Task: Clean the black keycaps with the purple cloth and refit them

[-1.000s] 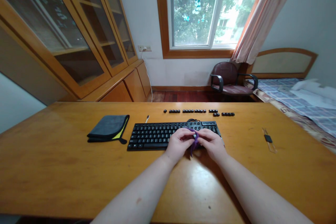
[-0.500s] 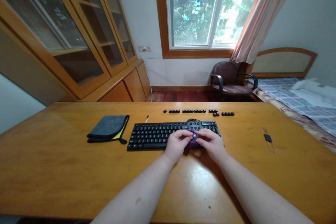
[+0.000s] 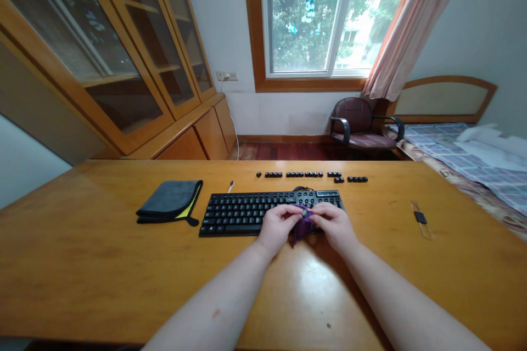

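Note:
Above the right part of a black keyboard [image 3: 236, 214], my two hands meet around a small dark keycap [image 3: 304, 213] and a purple cloth [image 3: 303, 228]. My left hand [image 3: 279, 226] pinches the keycap between thumb and forefinger. My right hand [image 3: 334, 223] is closed on the cloth, its fingertips close against the keycap. The cloth hangs below the fingers over the keyboard's front edge. Several keys at the keyboard's upper right have lost their caps, and my hands hide part of that side.
Loose keycaps [image 3: 295, 174] lie in rows behind the keyboard. A small brush [image 3: 231, 186] is at its back left, and a folded grey cloth [image 3: 169, 199] lies left of it. A wire keycap puller [image 3: 420, 218] rests on the desk [image 3: 123, 279] at right.
My right hand has shifted slightly right, and the cloth hangs a little lower and more open. The keycap has turned between the fingers. Everything else stays in place.

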The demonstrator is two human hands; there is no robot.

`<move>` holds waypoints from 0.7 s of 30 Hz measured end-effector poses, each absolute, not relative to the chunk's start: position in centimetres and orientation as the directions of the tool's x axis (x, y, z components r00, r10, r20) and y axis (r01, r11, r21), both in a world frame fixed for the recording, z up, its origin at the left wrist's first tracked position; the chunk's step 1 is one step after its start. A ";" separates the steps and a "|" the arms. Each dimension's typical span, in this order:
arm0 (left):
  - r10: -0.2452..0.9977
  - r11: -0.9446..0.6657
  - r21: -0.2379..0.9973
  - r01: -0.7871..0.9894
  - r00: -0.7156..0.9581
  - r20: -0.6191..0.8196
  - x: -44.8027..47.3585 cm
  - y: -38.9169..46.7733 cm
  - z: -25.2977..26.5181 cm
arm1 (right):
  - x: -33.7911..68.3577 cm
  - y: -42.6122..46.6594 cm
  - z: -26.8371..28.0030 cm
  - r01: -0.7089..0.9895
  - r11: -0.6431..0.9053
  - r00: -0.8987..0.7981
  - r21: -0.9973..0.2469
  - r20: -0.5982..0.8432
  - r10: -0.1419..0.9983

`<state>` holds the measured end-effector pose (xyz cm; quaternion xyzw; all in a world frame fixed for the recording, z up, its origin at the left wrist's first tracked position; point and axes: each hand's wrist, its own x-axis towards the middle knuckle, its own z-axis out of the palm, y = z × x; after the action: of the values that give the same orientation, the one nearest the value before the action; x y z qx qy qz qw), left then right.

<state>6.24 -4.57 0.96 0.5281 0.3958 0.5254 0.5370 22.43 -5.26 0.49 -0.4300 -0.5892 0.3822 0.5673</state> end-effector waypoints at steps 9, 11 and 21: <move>0.980 -0.111 0.981 -0.158 0.145 0.135 6.3 -4.6 0.9 | 22.3 -5.3 0.5 0.121 0.374 0.001 -0.919 0.377 0.926; 0.978 -0.108 0.977 -0.186 0.157 0.138 6.3 -4.6 1.0 | 22.3 -5.2 0.7 0.129 0.387 0.025 -0.913 0.393 0.919; 0.964 -0.149 0.961 -0.234 0.184 0.195 6.5 -4.6 0.7 | 22.5 -5.4 0.8 0.163 0.388 0.008 -0.907 0.394 0.919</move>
<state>6.52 -4.61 0.69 0.5327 0.3423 0.5395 0.5551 22.53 -5.40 0.82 -0.4379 -0.6178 0.3382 0.5588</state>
